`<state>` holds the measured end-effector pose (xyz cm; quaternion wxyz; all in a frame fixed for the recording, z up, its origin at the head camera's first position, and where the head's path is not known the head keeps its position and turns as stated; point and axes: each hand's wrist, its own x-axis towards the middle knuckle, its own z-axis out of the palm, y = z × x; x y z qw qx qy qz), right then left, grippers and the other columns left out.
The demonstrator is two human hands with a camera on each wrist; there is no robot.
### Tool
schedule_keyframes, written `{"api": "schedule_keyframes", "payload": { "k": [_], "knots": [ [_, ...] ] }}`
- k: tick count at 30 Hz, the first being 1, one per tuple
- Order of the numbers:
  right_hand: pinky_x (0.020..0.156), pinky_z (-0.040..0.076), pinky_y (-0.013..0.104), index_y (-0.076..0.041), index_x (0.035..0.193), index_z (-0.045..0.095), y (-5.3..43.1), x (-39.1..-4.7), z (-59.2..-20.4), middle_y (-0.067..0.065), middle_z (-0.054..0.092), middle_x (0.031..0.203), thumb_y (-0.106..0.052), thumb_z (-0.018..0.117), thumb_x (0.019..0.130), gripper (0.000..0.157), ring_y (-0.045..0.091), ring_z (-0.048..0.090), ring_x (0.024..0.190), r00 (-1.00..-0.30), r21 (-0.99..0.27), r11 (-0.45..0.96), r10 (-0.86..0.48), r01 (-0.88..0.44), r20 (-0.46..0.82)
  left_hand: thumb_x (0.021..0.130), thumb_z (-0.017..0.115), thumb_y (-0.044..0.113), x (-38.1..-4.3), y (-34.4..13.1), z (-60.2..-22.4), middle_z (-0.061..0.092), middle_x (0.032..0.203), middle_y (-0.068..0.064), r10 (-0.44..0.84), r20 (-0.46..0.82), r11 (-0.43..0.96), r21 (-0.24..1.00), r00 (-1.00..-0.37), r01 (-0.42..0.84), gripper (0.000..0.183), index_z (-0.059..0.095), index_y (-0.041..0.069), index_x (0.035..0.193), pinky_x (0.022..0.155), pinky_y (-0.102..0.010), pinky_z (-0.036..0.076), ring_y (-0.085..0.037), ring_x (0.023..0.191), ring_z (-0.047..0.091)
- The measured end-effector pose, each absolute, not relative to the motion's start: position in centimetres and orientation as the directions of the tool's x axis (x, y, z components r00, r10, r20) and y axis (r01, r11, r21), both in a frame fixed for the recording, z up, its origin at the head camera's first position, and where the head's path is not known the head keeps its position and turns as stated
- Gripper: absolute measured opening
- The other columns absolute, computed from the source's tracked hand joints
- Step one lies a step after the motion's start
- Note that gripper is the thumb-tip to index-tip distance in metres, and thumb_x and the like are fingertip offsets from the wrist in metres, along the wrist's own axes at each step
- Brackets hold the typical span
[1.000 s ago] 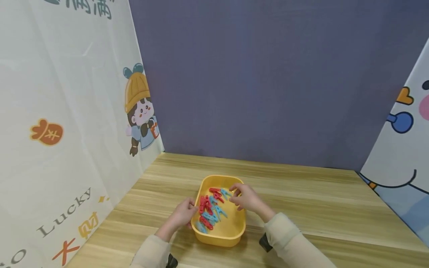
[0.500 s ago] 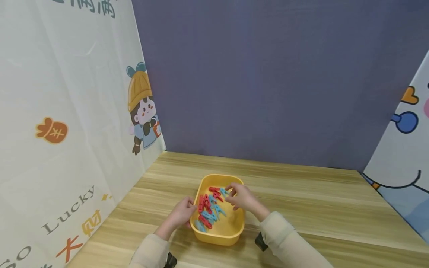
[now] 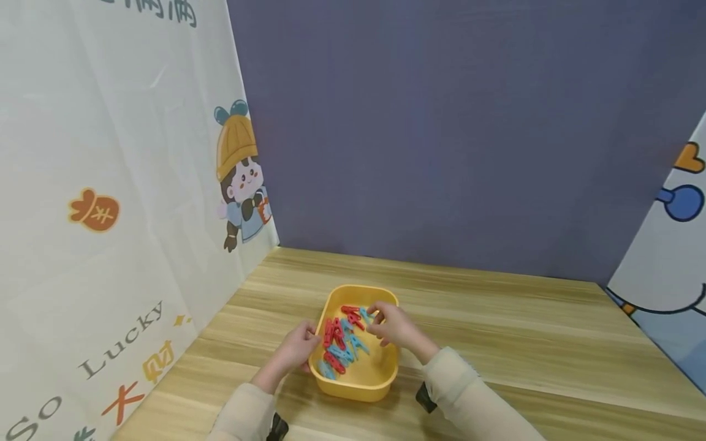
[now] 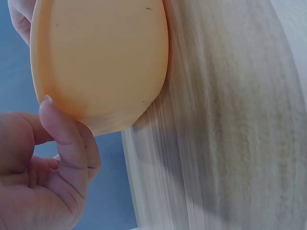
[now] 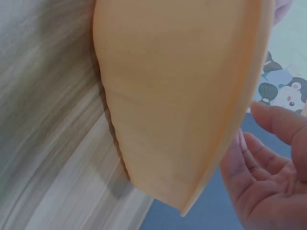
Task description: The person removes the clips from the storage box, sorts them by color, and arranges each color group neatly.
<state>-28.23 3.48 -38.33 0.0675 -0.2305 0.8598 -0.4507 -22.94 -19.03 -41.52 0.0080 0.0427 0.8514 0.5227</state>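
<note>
A yellow plastic tub (image 3: 355,392) stands on the wooden table, with red clothespins (image 3: 334,362) and blue clothespins (image 3: 357,344) lying mixed mostly along its left half. My left hand (image 3: 298,344) grips the tub's left rim; the left wrist view shows its curled fingers (image 4: 67,139) against the outer wall. Over the right side of the tub hovers my right hand (image 3: 394,324), fingers loosely bent, beside a blue clothespin (image 3: 364,314) near the far end. Nothing shows between the right thumb and fingers in the right wrist view, where the tub wall (image 5: 177,96) hides the inside.
Wood-grain tabletop (image 3: 496,343) surrounds the tub. A dark blue panel (image 3: 430,135) rises at the table's back. White printed sheets stand at the left (image 3: 138,257) and right (image 3: 656,257).
The view has turned slightly to the right, so the scene shifts. My right hand has moved slightly toward the blue clothespin at the far end. The left hand stays on the rim.
</note>
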Motion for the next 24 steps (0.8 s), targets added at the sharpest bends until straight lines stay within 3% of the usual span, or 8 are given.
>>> {"api": "schedule_keyframes", "payload": {
  "k": [10,18,24],
  "knots": [
    [0.051,0.055,0.04,0.004,0.108,0.053,2.7,-28.4,-38.8,0.007,0.053,0.075,-0.002,0.063,0.084,0.027,0.017,0.053,0.06,-0.881,-0.801,0.489,-0.463,-0.345,0.097,0.093,0.048,0.006,-23.0,-19.4,-41.6,0.053,0.077,-0.012,0.053,0.022,0.466,0.884,-0.998,0.044,0.01,0.045,-0.002,0.099,0.037,-0.027,0.048,-0.011,0.042,0.046],
    [0.05,0.054,0.042,0.002,0.104,0.054,2.1,-28.3,-39.1,0.006,0.052,0.073,-0.001,0.063,0.083,0.024,0.025,0.055,0.062,-0.872,-0.79,0.488,-0.476,-0.371,0.115,0.093,0.048,0.006,-22.9,-19.7,-41.9,0.053,0.075,-0.013,0.034,0.038,0.484,0.874,-0.999,0.05,0.009,0.045,-0.001,0.098,0.036,-0.026,0.047,-0.01,0.04,0.044],
    [0.051,0.054,0.041,0.004,0.107,0.053,1.6,-28.2,-39.4,0.006,0.051,0.073,0.0,0.064,0.083,0.027,0.021,0.053,0.06,-0.87,-0.789,0.494,-0.483,-0.366,0.101,0.094,0.047,0.007,-22.9,-19.9,-41.9,0.053,0.074,-0.013,0.042,0.031,0.485,0.873,-0.999,0.047,0.009,0.045,-0.001,0.099,0.037,-0.027,0.047,-0.01,0.04,0.045]
  ]
}}
